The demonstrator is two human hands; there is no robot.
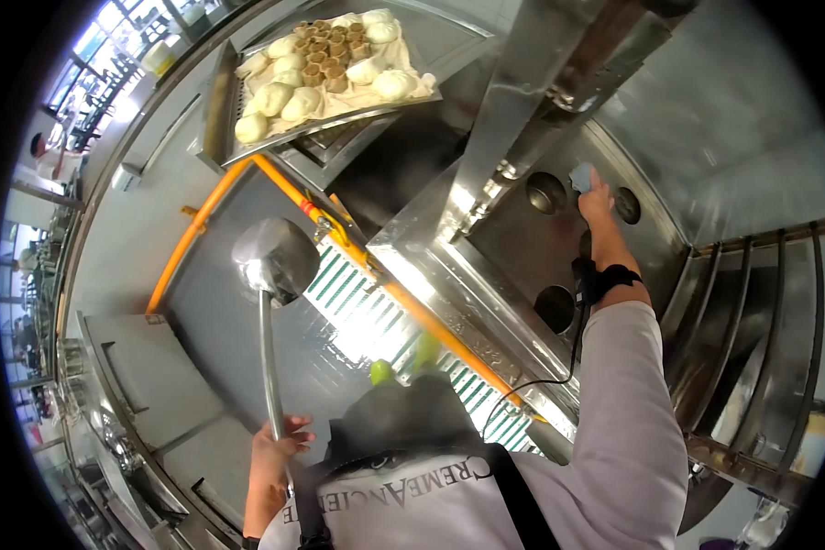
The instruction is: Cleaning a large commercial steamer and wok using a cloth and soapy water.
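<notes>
My left hand [282,447] holds a long-handled steel ladle [275,261] by its handle, the fingers partly spread. The ladle's round bowl is raised in front of me, over the grey floor. Far to the right, my right hand [597,201] reaches into a stainless-steel cabinet and presses a blue-grey cloth [581,177] on its flat metal base [515,237]. Several round holes pierce this base; one hole [628,205] lies just right of the hand, another [546,192] to its left. A black device with a cable is strapped to my right forearm.
Steamed buns [301,103] and brown cup-shaped buns [333,51] rest on a cloth-lined metal tray [357,112] at the upper left. A yellow pipe [412,306] runs along the cabinet front above a slatted drain grate [344,275]. Dark rails [718,330] line the right side. A person [55,158] is far left.
</notes>
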